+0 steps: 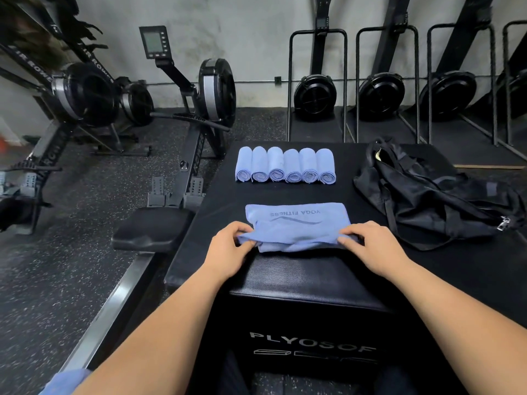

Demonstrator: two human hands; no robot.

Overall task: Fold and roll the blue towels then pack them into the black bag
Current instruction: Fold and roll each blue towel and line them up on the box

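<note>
- Pinching near edge of soft folded blue towel (296, 223) with left hand (228, 248) and right hand (372, 248), on padded worktop (299, 280).
- Beyond both hands, six tight rolled towels (285, 166) abreast.
- Right of right hand, limp black bag (427, 195), contents unclear.

Both bare forearms reach forward over the near edge of the bench (302, 283), palms down. Left grip (228, 248) pinches the blue towel (296, 228) at its left end. Right grip (372, 248) pinches its right end, fingers curled.

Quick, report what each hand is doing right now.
Left hand: pinches the near left corner of the light-blue folded cloth towel.
Right hand: grips the same towel's near right edge.
</note>
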